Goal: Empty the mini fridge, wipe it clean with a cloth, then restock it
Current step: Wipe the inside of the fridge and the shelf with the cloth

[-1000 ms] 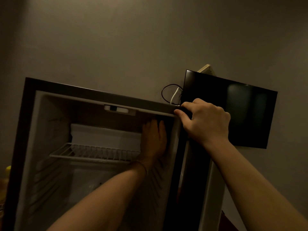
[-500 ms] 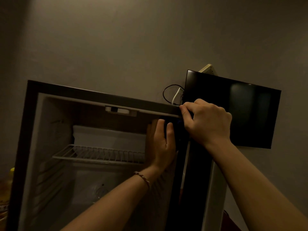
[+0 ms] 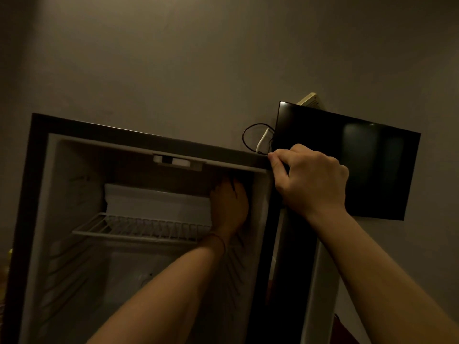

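Note:
The mini fridge (image 3: 34, 194) stands open, and its inside shows no food. A white wire shelf (image 3: 139, 228) crosses it below a white box (image 3: 154, 202) at the back. My left hand (image 3: 229, 207) reaches in above the shelf and lies against the right inner wall near the top. Its fingers point up over something dark, seemingly a cloth, which is mostly hidden. My right hand (image 3: 310, 177) curls over the top of the open fridge door (image 3: 295, 269), with its thumb at the cabinet's top right corner.
A dark wall-mounted screen (image 3: 372, 170) hangs just right of the fridge, behind my right hand. Black and white cables (image 3: 255, 137) loop between the screen and the fridge top. Something yellow (image 3: 10, 252) shows at the far left edge. The room is dim.
My left hand slid forward along the right inner wall half a second ago and has now gone back deeper and higher. My right hand has kept its hold on the door top.

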